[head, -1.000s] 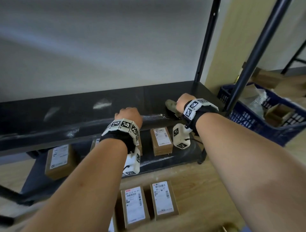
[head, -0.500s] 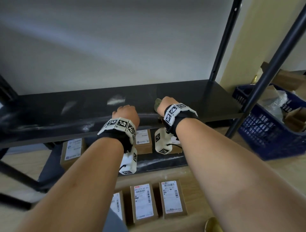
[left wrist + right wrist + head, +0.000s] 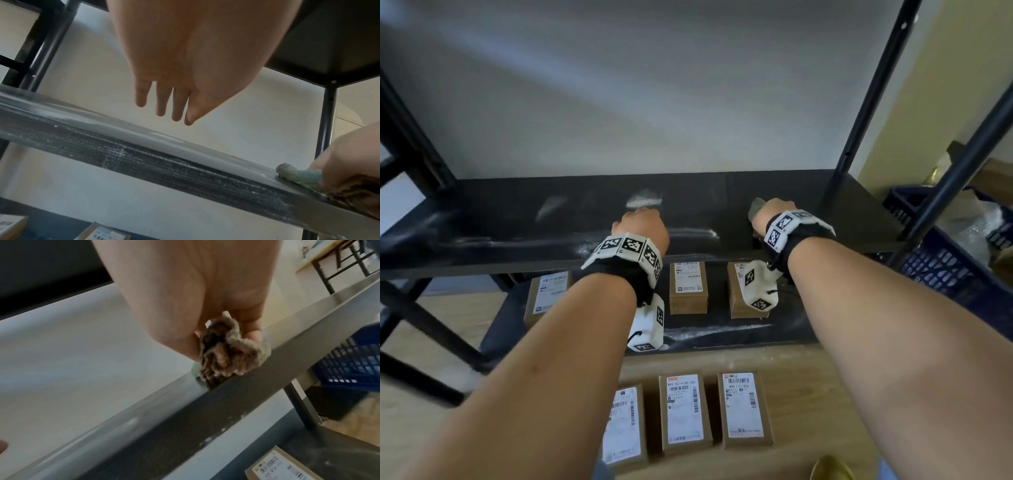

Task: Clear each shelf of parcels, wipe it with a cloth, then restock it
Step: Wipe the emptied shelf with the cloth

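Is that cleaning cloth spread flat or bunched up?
Bunched up. The right hand grips the cloth as a crumpled wad on the shelf's front edge.

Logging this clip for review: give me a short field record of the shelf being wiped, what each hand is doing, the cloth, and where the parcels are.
shelf being wiped: black shelf, no parcels on it, pale dust streaks left of the cloth
right hand: grips the cloth, pressing it on the shelf near the front edge
cloth: bunched, greenish-brown
left hand: fingers straight, holds nothing, over the shelf
parcels on lower shelf: three visible
parcels on floor: three in a row, labels up
blue crate: right of the rack, on the floor
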Action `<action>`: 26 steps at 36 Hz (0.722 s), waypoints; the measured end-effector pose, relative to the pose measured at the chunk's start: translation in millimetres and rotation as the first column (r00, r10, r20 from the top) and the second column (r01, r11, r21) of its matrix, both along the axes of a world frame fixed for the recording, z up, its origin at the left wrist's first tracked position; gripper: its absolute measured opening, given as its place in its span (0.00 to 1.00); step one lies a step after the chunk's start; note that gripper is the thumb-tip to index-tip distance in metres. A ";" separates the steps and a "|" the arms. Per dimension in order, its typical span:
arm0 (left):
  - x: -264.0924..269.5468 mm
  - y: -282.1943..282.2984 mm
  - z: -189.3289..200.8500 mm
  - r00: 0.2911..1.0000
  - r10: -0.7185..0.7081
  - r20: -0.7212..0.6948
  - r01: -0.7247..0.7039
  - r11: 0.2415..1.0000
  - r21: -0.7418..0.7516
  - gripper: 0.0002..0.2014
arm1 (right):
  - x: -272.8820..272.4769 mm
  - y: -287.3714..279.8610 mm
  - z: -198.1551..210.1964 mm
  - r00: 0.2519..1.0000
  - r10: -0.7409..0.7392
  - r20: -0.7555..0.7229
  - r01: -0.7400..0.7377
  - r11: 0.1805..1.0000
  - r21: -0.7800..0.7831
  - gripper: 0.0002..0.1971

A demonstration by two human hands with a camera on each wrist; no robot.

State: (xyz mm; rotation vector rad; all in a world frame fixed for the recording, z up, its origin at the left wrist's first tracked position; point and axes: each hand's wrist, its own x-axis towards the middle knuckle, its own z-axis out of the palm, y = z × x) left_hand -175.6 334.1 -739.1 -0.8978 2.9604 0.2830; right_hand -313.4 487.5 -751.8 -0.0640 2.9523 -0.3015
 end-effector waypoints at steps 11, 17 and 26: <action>-13.5 -29.3 -5.0 1.000 -0.010 0.024 0.008 0.994 0.105 0.25 | 22.5 -53.1 -3.7 0.991 0.127 0.047 -0.122 0.987 -0.106 0.20; -8.3 -48.0 -3.2 0.999 -0.037 0.002 0.036 0.993 0.108 0.27 | 40.2 -85.3 -9.4 0.992 0.129 0.015 -0.125 0.981 -0.150 0.18; -10.5 -56.5 -3.6 0.997 -0.062 0.045 0.060 0.997 0.048 0.22 | 47.4 -90.2 -9.1 0.977 0.209 0.047 -0.182 0.925 -0.334 0.19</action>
